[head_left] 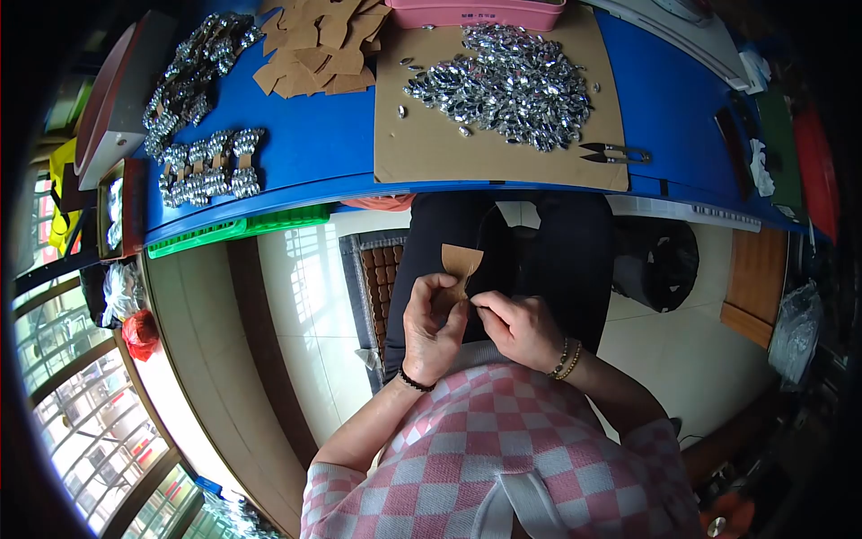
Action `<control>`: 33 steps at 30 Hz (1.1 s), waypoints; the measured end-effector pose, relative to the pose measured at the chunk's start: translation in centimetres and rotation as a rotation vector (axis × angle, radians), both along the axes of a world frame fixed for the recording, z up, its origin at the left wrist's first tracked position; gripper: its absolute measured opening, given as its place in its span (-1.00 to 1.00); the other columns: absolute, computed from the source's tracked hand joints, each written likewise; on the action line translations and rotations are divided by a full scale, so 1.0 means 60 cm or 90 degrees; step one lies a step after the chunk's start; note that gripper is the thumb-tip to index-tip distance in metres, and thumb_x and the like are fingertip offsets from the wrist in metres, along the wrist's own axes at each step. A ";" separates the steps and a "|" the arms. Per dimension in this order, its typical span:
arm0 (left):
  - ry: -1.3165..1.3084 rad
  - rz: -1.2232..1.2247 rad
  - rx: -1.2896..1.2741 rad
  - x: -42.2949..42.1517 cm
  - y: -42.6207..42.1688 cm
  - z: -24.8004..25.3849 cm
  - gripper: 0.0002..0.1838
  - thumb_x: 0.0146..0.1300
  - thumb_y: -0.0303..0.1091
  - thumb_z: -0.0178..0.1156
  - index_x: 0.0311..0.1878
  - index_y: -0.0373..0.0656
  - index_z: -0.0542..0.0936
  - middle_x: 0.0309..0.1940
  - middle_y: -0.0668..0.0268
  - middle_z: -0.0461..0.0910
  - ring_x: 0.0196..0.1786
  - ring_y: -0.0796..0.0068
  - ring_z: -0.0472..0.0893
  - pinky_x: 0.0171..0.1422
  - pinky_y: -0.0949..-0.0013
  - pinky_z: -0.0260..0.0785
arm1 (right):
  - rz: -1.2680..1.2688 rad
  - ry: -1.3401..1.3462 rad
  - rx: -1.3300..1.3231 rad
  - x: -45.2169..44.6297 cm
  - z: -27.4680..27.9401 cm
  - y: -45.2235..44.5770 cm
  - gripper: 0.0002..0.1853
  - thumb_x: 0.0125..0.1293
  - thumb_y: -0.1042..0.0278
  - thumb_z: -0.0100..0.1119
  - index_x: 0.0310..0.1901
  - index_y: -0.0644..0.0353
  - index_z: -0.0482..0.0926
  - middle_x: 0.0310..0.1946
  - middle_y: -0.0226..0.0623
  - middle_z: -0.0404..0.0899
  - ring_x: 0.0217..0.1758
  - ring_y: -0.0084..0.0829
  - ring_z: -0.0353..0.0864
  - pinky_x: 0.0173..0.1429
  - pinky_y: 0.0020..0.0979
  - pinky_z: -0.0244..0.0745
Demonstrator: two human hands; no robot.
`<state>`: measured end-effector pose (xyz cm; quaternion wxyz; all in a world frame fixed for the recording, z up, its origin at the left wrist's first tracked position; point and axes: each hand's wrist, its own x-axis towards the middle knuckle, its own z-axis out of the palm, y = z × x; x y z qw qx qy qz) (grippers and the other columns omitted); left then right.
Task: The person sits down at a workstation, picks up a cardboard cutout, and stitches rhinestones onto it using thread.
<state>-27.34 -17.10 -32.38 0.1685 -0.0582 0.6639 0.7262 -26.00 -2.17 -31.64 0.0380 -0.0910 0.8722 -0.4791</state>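
Above my lap, my left hand (433, 331) pinches a small brown card (462, 260) between thumb and fingers, its wider end pointing up. Close beside it, my right hand (521, 328) is closed in a pinch near the card's lower edge. Whatever sits between the right fingertips is too small to make out. On the table ahead lies a heap of shiny silver faceted beads (516, 85), spread over a flat cardboard sheet (404, 153). Black-handled thread snips (615, 153) rest at that sheet's right side.
Loose brown cards (314, 45) are piled on the blue table (305, 135). To their left lie bundles of silver beads on cards (211, 166). A pink box (476, 13) stands at the back. Below the table are a green crate (238, 229) and a black bin (660, 265).
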 end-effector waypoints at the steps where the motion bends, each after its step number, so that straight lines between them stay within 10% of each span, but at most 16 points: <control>1: 0.003 0.000 -0.001 0.000 0.001 0.000 -0.64 0.07 -0.77 0.03 -0.07 -0.20 0.33 -0.32 0.44 0.40 -0.31 0.75 0.42 -0.22 0.68 0.27 | -0.002 -0.002 -0.002 0.001 0.000 0.000 -0.89 0.10 0.54 0.08 -0.30 0.19 0.48 -0.71 -0.21 0.45 -0.68 -0.32 0.52 -0.64 -0.41 0.34; 28: -0.129 0.034 0.091 0.017 0.004 -0.015 -0.73 0.12 -0.71 0.03 -0.14 -0.19 0.34 -0.40 0.43 0.44 -0.39 0.76 0.42 -0.30 0.67 0.29 | -0.072 -0.157 -0.183 0.030 -0.027 -0.024 -0.84 0.19 0.65 -0.06 -0.21 0.26 0.29 -0.61 -0.27 0.45 -0.58 -0.50 0.48 -0.49 -0.48 0.37; 33: -0.100 0.026 0.076 0.022 0.006 -0.018 -0.73 0.11 -0.73 0.03 -0.15 -0.20 0.35 -0.39 0.43 0.45 -0.35 0.77 0.43 -0.25 0.66 0.31 | -0.054 -0.120 -0.138 0.028 -0.021 -0.028 -0.75 0.13 0.65 -0.03 -0.14 0.28 0.26 -0.58 -0.15 0.44 -0.54 -0.20 0.50 -0.44 -0.32 0.39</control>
